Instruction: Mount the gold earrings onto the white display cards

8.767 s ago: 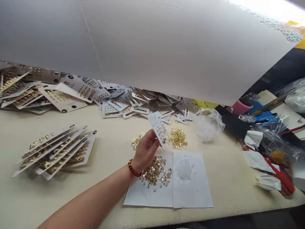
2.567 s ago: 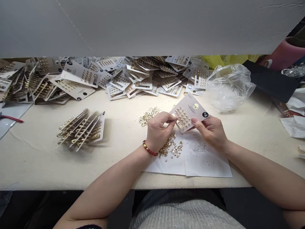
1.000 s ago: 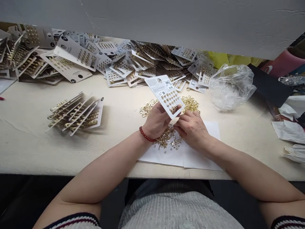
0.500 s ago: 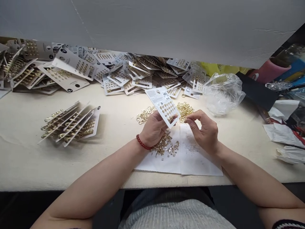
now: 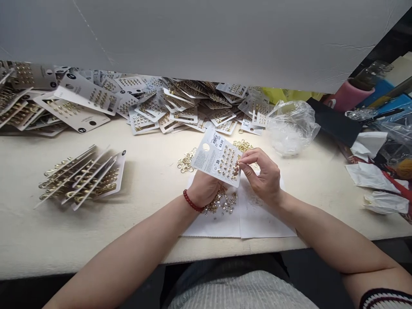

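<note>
My left hand (image 5: 202,190), with a red bead bracelet at the wrist, grips a white earring card (image 5: 216,158) from below and tilts its printed back toward me. Gold studs show in rows on the card. My right hand (image 5: 262,177) is pinched at the card's right edge, its fingertips closed on something too small to make out. Under both hands lie white paper sheets (image 5: 257,219) with a heap of small gold pieces (image 5: 222,203). Gold rings (image 5: 186,161) lie loose on the table just beyond.
A long heap of earring cards (image 5: 167,107) runs along the back under a white board. A fanned stack of filled cards (image 5: 82,177) sits at the left. A crumpled clear plastic bag (image 5: 289,127) lies right of centre. Paper scraps, a black box and tools crowd the far right.
The card has turned flatter and lower in my left hand. My right hand, apart from the card half a second ago, has moved left to its right edge with the fingers pinched.
</note>
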